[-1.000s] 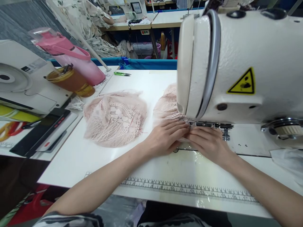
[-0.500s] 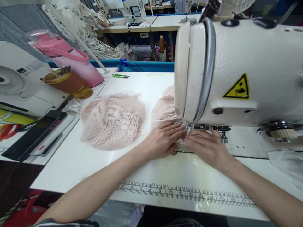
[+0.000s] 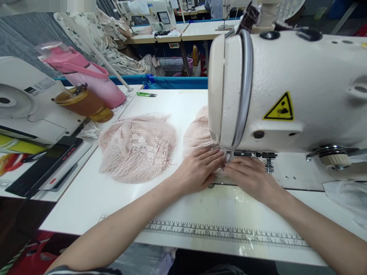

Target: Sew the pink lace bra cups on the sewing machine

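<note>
A white sewing machine fills the right of the view. Under its head lies a pink lace piece on the white table. My left hand lies flat on the lace just left of the needle, fingers stretched forward. My right hand presses the lace just right of it, fingers together and pointing at the presser foot. The needle area itself is hidden by the machine head. A second pile of pink lace sits further left, untouched.
A pink water bottle and a brown cup stand at the back left beside another white machine. Green snips lie at the far edge. A ruler strip runs along the near edge. Another person sits at a table behind.
Both hands stay on the lace at the needle, barely shifted. The view has tilted slightly, so the machine sits a little lower and further left.
</note>
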Demonstrator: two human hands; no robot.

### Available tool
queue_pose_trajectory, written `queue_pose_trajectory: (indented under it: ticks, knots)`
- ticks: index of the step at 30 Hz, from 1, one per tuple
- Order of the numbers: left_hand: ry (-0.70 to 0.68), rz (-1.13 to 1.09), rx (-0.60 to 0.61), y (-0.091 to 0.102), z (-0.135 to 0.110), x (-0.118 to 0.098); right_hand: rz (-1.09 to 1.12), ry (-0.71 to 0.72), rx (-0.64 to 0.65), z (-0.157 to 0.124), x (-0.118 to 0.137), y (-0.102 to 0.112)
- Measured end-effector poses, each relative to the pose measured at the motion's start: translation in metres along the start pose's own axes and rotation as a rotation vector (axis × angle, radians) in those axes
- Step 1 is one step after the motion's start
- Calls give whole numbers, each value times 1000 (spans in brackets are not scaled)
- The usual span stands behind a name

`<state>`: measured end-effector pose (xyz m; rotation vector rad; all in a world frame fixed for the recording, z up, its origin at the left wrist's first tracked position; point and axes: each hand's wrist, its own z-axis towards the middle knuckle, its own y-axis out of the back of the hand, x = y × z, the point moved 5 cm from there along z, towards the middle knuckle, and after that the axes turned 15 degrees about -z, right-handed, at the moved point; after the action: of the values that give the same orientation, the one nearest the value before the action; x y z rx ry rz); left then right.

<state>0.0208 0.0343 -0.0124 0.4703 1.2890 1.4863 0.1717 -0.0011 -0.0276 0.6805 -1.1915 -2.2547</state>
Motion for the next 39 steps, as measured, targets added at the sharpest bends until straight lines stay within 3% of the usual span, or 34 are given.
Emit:
queue_pose_trajectory:
  ticks: [10, 18, 27, 31, 39]
  knots:
    - [50, 13, 3, -3, 2, -4, -41, -55, -6, 3, -4, 2]
    - [41, 65, -40, -4, 2, -8, -269, -90, -65, 13, -6, 21]
    - [22, 108, -59, -4, 3, -11, -135, -140, -135, 10, -14, 18]
    - [5, 115, -55, -5, 3, -12, -73, -138, -98, 10, -19, 16]
    - [-7, 167, -26, -8, 3, -13, -144, -133, -100, -1, -23, 12]
